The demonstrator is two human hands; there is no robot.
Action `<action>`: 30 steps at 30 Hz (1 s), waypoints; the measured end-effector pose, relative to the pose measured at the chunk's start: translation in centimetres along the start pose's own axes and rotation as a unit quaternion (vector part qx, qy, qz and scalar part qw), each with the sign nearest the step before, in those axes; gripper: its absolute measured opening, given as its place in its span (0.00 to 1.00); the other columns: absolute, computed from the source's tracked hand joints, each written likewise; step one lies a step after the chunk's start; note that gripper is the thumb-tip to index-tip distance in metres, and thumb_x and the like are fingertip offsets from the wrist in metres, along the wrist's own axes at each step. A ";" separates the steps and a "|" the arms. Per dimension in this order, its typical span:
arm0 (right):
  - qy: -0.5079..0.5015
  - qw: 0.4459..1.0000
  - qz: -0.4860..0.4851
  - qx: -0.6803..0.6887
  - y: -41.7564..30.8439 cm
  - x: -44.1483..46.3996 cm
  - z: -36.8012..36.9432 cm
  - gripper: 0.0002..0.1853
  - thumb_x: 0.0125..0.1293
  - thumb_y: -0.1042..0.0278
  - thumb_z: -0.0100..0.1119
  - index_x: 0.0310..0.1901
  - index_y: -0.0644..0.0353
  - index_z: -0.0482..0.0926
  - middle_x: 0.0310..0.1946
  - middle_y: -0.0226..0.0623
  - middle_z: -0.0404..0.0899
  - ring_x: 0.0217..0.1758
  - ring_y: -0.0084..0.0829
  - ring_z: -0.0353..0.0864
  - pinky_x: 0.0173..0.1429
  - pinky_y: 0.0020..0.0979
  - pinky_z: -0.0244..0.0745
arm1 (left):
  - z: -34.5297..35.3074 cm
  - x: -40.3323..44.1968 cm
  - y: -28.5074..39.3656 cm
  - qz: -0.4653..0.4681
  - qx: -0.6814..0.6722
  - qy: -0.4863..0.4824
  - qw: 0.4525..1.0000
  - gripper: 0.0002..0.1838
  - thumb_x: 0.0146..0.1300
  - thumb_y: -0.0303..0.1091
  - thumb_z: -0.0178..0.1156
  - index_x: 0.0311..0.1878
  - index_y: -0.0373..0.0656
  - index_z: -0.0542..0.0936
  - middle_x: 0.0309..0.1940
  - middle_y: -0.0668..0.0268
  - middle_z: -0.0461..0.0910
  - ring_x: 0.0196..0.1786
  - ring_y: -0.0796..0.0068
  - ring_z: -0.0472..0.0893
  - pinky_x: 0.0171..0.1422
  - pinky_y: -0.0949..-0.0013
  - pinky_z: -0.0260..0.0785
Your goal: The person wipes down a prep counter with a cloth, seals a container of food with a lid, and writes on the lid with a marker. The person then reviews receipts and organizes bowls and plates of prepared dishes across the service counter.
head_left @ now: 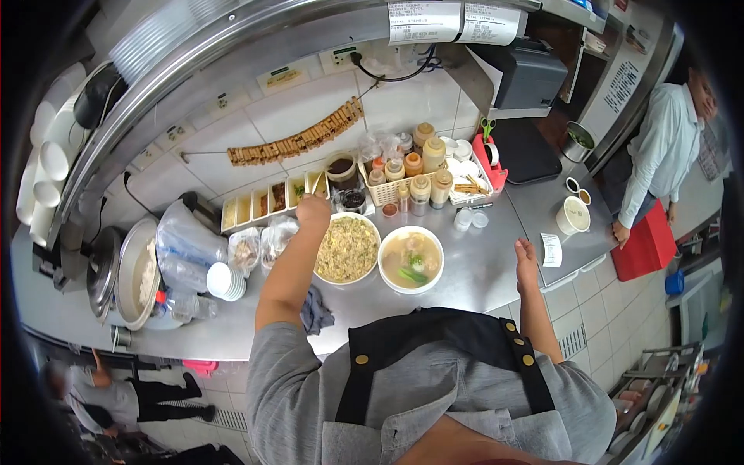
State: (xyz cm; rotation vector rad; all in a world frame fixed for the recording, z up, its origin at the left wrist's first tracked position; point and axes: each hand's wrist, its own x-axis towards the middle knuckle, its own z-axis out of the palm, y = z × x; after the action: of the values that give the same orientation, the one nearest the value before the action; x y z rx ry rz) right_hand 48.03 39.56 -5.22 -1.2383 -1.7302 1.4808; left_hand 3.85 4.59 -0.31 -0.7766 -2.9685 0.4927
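Observation:
My left hand [314, 211] reaches over the near side of a row of condiment compartments [270, 203]. Its fingers are closed by the compartment with chopped greens [297, 191]; a thin pale utensil [316, 183] sticks out just beyond them, its kind too small to make out. Below that wrist stands a white bowl of fried rice [348, 248]. Right of it is a white bowl of soup [411, 260] with leafy greens and a pale green topping. Off to the right, my right hand [526, 262] hovers by the counter edge, fingers stretched out and holding nothing.
A basket of sauce bottles [403, 174] stands behind the bowls. Bagged food [245, 248], stacked white cups [225, 280] and a large metal pot [139, 271] are leftward. At right are a lidded tub [573, 215], a receipt [551, 250] and another person [659, 139].

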 end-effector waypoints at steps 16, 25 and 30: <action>-0.093 0.989 -0.042 -0.107 2.0 3.5 2.5 0.27 0.65 0.52 0.62 0.63 0.52 0.74 0.62 0.48 0.74 0.70 0.49 0.61 0.74 0.43 0.51 | 11.0 -39.9 0.8 -0.305 -0.264 0.177 0.898 0.27 0.71 0.33 0.51 0.73 0.44 0.62 0.44 0.50 0.76 0.45 0.47 0.79 0.45 0.51 0.72; -0.154 0.985 -0.072 -0.025 2.2 3.1 4.2 0.24 0.67 0.58 0.62 0.62 0.57 0.75 0.61 0.41 0.74 0.66 0.36 0.68 0.70 0.35 0.59 | 11.8 -38.1 0.3 -0.334 -0.277 0.096 0.896 0.24 0.71 0.35 0.52 0.70 0.49 0.67 0.47 0.52 0.76 0.47 0.48 0.79 0.46 0.51 0.73; -0.112 0.991 -0.067 -0.040 4.6 2.5 -0.3 0.25 0.68 0.59 0.62 0.62 0.61 0.74 0.64 0.39 0.72 0.69 0.35 0.67 0.73 0.35 0.56 | 3.6 -28.9 -6.1 -0.336 -0.256 0.250 0.871 0.24 0.70 0.36 0.55 0.68 0.49 0.68 0.42 0.54 0.76 0.42 0.49 0.78 0.42 0.50 0.71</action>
State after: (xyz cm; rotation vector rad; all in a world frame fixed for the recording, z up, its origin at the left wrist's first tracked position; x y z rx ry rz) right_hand 48.57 41.79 -9.94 -1.0027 -1.9945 1.5318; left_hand 25.78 -15.46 -0.47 0.1606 -2.6022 -0.4758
